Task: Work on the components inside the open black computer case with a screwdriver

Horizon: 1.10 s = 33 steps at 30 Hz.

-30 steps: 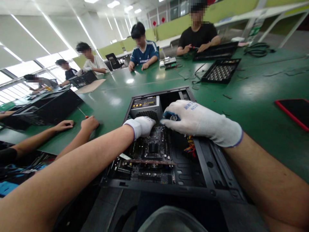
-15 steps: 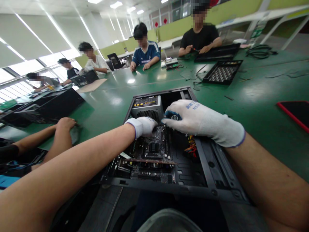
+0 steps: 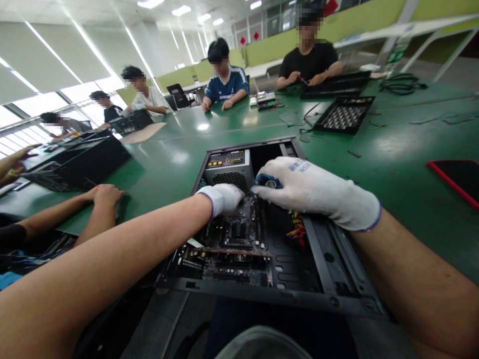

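An opened black computer case (image 3: 239, 285) lies in front of me, with the motherboard (image 3: 239, 232) inside it. My right hand (image 3: 286, 182), in a white glove with blue on the palm side, is closed around a dark round-ended handle (image 3: 271, 184), like a screwdriver's. The handle's lower part is hidden. My left hand (image 3: 226, 198), also gloved, is closed, its curled fingertips down at the board's far edge beside the right hand. What they pinch, if anything, is hidden. Just beyond is a grey power supply (image 3: 228, 167) with a black label.
Coloured cables (image 3: 297, 227) lie in the case's right side. A red-edged dark device (image 3: 454, 174), a black perforated tray (image 3: 344, 114) and coiled cable (image 3: 402, 83) rest on the green table (image 3: 168, 154). Another black case (image 3: 80, 162) and a co-worker's hands (image 3: 107, 194) are at left. People sit opposite.
Both my hands stay almost where they were over the case. At the far left, a co-worker's raised hands have come into view beside the other black case.
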{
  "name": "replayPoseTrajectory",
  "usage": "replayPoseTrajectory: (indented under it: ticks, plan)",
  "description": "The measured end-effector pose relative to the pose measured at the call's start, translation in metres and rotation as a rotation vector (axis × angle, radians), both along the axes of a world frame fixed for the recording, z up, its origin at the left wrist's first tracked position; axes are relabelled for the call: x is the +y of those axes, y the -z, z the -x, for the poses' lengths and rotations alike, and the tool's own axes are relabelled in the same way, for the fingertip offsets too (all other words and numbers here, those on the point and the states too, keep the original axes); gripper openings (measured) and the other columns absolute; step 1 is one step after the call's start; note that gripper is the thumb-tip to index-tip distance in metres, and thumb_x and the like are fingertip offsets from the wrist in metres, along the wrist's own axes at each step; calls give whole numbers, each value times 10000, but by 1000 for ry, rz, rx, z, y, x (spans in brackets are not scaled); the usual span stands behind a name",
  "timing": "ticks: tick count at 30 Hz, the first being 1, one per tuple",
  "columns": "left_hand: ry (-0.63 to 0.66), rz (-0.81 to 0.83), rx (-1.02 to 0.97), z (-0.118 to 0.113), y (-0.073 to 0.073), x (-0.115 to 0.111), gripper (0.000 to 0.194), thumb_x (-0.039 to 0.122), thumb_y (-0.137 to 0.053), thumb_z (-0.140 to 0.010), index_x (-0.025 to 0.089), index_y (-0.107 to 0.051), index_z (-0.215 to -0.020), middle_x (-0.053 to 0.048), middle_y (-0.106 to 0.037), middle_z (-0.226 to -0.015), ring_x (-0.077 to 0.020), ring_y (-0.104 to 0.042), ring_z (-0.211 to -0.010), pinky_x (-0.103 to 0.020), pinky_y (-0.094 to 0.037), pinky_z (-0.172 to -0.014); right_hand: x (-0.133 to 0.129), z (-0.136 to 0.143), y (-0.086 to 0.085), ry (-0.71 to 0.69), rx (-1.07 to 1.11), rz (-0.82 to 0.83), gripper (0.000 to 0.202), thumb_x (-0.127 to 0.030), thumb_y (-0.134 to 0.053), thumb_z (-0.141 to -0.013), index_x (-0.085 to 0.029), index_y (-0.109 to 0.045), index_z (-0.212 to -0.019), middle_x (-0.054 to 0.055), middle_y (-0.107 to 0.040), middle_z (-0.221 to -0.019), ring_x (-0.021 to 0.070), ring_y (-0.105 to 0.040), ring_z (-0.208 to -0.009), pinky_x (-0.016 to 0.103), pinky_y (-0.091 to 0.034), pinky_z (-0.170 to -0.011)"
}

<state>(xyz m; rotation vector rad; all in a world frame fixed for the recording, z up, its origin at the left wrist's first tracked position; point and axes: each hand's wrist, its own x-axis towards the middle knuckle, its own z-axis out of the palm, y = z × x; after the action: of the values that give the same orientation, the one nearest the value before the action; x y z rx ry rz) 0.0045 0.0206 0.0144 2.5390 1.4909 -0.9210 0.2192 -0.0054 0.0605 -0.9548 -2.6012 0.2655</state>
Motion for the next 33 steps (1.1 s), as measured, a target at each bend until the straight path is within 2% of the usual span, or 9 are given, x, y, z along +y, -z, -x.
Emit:
replayPoseTrajectory:
  ticks: [10, 19, 28, 33]
  plan:
    - [-10, -6, 37, -3, -3, -3, 445, 263, -761, -800, 138, -717, -1225, -173, -742, -1230, -331, -717, -1115, -398, -588, -957, -2, 0, -1, -5, 16, -4, 420, -529, -550, -997, -157, -734, -1062, 114, -752, -1078, 260, -679, -1006, 345, -464, -885]
    - [12, -13, 30, -2, -3, -4, 451, 313, -737, -848, 161, -697, -1271, -139, -734, -1275, -288, -704, -1159, -346, -558, -1014, -2, 1, -2, 3, 19, 14, 373, -489, -567, -985, -165, -741, -1040, 112, -760, -1063, 259, -682, -989, 347, -469, -861]
    - [27, -4, -13, 2, 3, 1, 479, 326, -736, -841, 170, -684, -1291, -142, -738, -1262, -307, -710, -1145, -374, -576, -986, -2, 1, -3, 12, -1, 22, 415, -516, -538, -994, -157, -738, -1055, 110, -749, -1039, 255, -671, -956, 355, -466, -853]
    - [20, -9, -19, 1, 1, 1, 506, 325, -747, -822, 175, -680, -1300, -146, -732, -1274, -309, -709, -1151, -374, -572, -990, -1, 1, -2, 0, 5, 9, 418, -527, -535, -995, -164, -736, -1046, 107, -747, -1043, 248, -671, -956, 342, -463, -846]
